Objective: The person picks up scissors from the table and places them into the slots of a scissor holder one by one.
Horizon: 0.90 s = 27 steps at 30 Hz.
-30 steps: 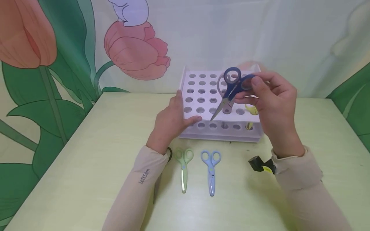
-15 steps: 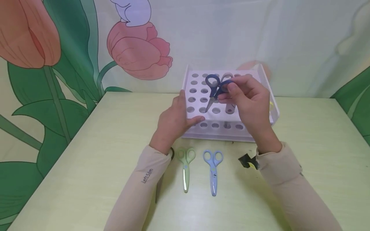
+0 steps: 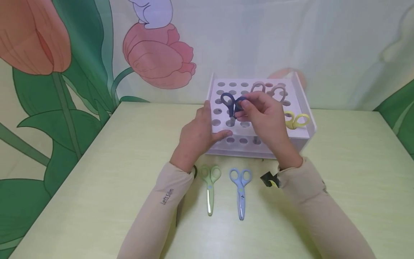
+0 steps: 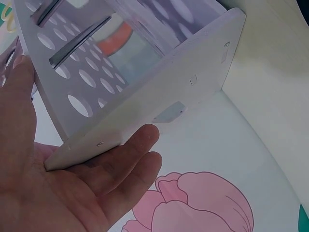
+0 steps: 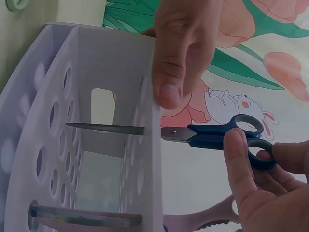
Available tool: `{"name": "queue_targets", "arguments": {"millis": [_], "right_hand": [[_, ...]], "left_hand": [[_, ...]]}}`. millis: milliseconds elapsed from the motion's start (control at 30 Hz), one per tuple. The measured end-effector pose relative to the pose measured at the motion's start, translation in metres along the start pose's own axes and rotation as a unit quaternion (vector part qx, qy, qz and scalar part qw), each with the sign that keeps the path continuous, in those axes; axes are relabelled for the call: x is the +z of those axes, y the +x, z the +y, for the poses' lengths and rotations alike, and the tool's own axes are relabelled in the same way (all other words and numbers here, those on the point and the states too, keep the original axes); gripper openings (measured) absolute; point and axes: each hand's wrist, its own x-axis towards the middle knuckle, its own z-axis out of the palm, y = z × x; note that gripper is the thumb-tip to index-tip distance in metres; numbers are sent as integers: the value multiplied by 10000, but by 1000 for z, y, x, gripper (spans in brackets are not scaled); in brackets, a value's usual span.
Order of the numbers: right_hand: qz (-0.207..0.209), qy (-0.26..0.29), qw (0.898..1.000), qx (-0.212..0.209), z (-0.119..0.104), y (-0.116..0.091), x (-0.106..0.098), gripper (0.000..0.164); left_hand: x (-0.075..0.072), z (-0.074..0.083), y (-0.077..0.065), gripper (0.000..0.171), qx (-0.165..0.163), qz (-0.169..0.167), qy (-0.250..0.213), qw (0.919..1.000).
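Observation:
A white rack (image 3: 299, 133) with rows of round holes stands at the back of the table. My left hand (image 3: 198, 131) grips its near left corner, thumb on the front edge and fingers along the side panel (image 4: 203, 77). My right hand (image 3: 266, 113) pinches one handle ring of a pair of dark blue scissors (image 3: 231, 109). In the right wrist view, the scissors' blades (image 5: 111, 128) pass through a hole in the upper shelf, points close to the lower shelf. Pinkish scissors (image 5: 193, 221) stand in another hole beside them.
Yellow scissors (image 3: 292, 124) sit in the rack's front right. On the table before the rack lie green scissors (image 3: 210, 190) and light blue scissors (image 3: 240, 190), with dark scissors (image 3: 179, 212) partly hidden by the left sleeve. A patterned cloth (image 3: 226, 43) hangs behind.
My right hand has moved left and down with the dark blue scissors, whose blades have entered a front-row hole. My left hand has stayed on the rack.

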Motion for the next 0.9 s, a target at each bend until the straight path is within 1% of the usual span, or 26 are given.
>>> {"name": "queue_targets", "arguments": {"millis": [233, 333, 467, 667, 900], "right_hand": [[-206, -424, 9963, 712, 8, 3, 5, 20], [-234, -500, 9943, 911, 11, 3, 7, 20], [-181, -403, 9943, 974, 14, 3, 8, 21], [-75, -280, 9950, 958, 18, 2, 10, 23], [12, -664, 9934, 930, 21, 2, 10, 26]], "left_hand": [[1, 0, 1, 117, -13, -18, 133, 9999], [1, 0, 1, 117, -2, 12, 135, 9999], [1, 0, 1, 117, 31, 70, 122, 9999], [2, -1, 0, 115, 88, 190, 180, 9996], [2, -1, -1, 114, 151, 238, 223, 9994]]}}
